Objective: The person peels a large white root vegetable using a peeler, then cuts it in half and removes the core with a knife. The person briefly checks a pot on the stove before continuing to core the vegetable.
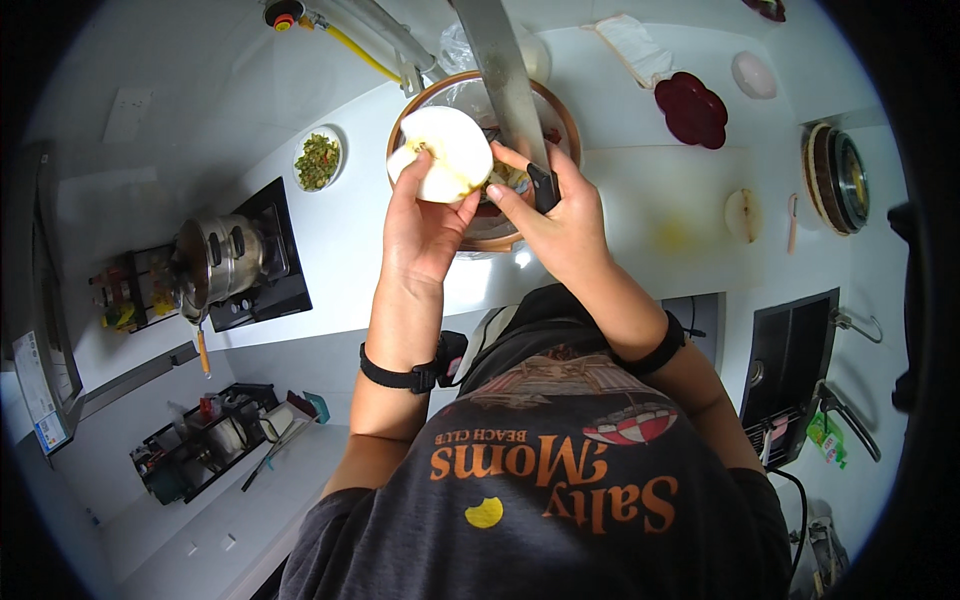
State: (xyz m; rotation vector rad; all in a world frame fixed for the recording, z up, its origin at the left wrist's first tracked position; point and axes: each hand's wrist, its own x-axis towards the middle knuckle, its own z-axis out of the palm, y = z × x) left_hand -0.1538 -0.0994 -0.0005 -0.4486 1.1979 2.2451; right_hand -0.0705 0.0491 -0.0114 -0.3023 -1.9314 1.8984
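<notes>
My left hand (pixel 427 217) holds a pale half of a fruit, perhaps a pear or apple (pixel 450 154), cut face up, with the thumb near its core. My right hand (pixel 562 206) grips the black handle of a wide-bladed kitchen knife (pixel 502 79), whose blade points away from me. Both hands are over a round bin with a brown rim (pixel 574 127) and a plastic liner; scraps lie inside, partly hidden by hands and blade. Another cut fruit half (pixel 742 215) lies on the pale cutting board (pixel 637 187) to the right.
A bowl of chopped green food (pixel 318 159) stands left of the bin, near a steamer pot (pixel 225 255) on the hob. A dark red flower-shaped dish (pixel 691 110), a white cloth (pixel 630 45), a peeler or small knife (pixel 793 223) and stacked round lids (pixel 836 180) are at right, above the sink (pixel 787 360).
</notes>
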